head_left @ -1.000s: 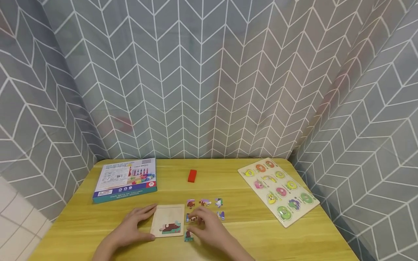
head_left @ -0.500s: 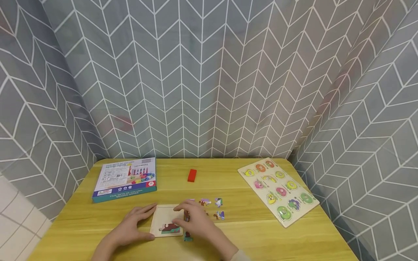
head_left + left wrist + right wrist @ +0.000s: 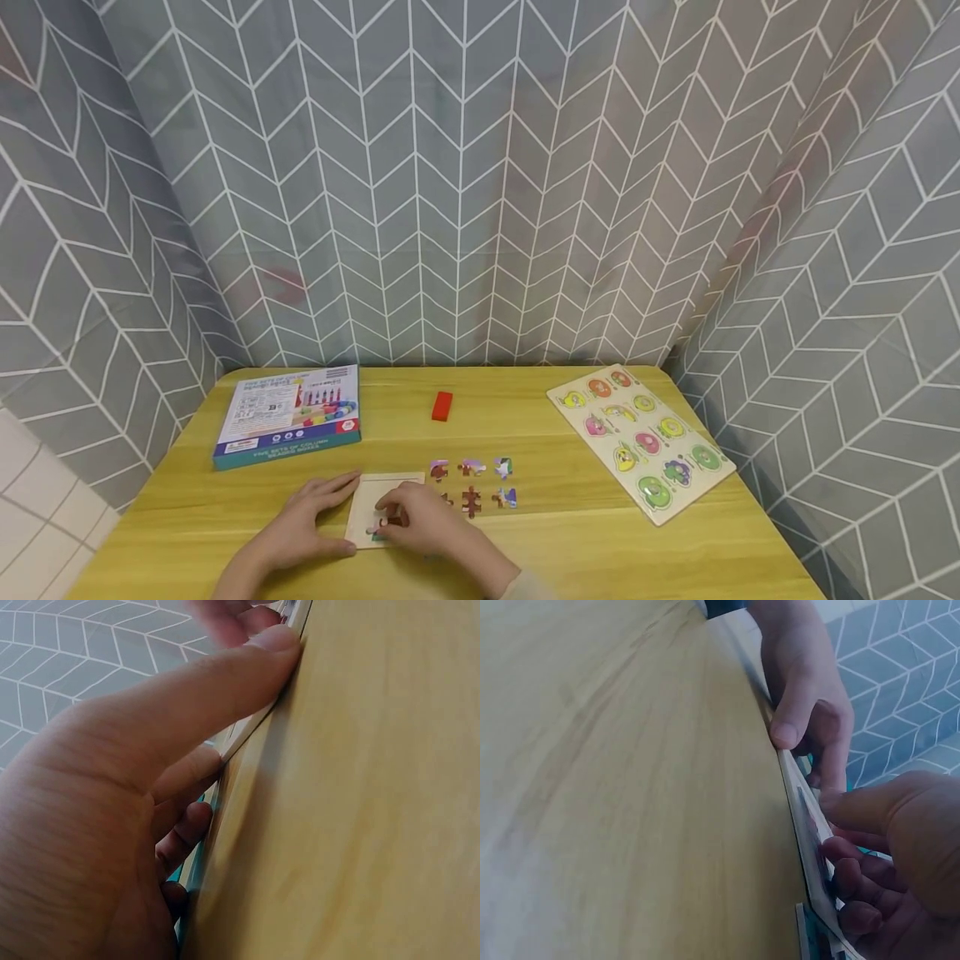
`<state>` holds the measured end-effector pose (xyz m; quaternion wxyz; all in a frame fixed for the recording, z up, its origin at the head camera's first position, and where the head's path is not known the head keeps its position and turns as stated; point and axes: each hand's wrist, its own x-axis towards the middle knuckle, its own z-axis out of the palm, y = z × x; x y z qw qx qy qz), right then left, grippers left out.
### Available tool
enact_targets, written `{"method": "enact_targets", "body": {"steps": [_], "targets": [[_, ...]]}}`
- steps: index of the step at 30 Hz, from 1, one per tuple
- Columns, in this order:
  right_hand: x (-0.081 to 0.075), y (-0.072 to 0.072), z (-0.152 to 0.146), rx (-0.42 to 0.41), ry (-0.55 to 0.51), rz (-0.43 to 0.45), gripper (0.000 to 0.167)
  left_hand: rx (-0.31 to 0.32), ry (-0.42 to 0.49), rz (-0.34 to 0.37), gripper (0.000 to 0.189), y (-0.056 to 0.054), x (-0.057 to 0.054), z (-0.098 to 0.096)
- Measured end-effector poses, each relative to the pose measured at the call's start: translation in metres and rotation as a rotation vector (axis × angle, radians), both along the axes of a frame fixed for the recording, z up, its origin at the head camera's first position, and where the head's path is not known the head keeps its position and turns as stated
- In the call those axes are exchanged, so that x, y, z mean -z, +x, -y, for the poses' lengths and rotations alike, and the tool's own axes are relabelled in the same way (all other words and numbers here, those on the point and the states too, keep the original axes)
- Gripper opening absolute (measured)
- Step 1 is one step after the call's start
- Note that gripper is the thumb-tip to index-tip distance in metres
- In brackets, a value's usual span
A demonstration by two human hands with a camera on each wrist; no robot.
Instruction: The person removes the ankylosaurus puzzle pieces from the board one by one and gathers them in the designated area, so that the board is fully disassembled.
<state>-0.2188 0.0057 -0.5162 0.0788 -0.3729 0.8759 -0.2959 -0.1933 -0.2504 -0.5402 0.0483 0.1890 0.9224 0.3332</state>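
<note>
My left hand [image 3: 306, 518] rests on the table at the left side of a small square wooden puzzle board [image 3: 371, 490]. Its thumb [image 3: 274, 649] lies at the near corner, the fingers reach toward the far one. Low over the board's near part, my right hand [image 3: 429, 518] has curled fingers, thumb and fingertips down at the brown and teal jigsaw pieces [image 3: 377, 537] lying there; I cannot tell whether they pinch one. The hand hides most of those pieces. Another jigsaw piece [image 3: 814, 937] lies right beside the board's near corner in the right wrist view.
Several loose jigsaw pieces [image 3: 471, 502] form rows right of the board. Farther back lies a red block [image 3: 442, 406]. A boxed bead set [image 3: 288, 415] sits back left, a fruit puzzle board [image 3: 633, 437] at the right. A patterned curtain [image 3: 465, 208] surrounds the table.
My right hand has moved left from the loose pieces, across the board's right edge, onto the pieces in the board. More of the middle row now shows. My left hand stays in place.
</note>
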Motion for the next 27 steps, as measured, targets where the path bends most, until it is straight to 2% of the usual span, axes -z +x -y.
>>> {"method": "enact_targets", "body": {"steps": [10,22,27], "targets": [[0.0111,0.0007,-0.0024,-0.008,0.003,-0.061,0.012,0.008,0.006,-0.035,0.096,-0.0007,0.0029,0.0004],[0.0108,0.0044,-0.0042,-0.007,0.020,-0.011,0.024,-0.016,0.004,-0.011,0.098,-0.0012,0.0044,0.0001],[0.0109,0.0047,-0.0031,0.000,0.038,-0.006,0.027,-0.004,0.005,-0.011,0.097,-0.0001,0.0026,-0.0005]]}}
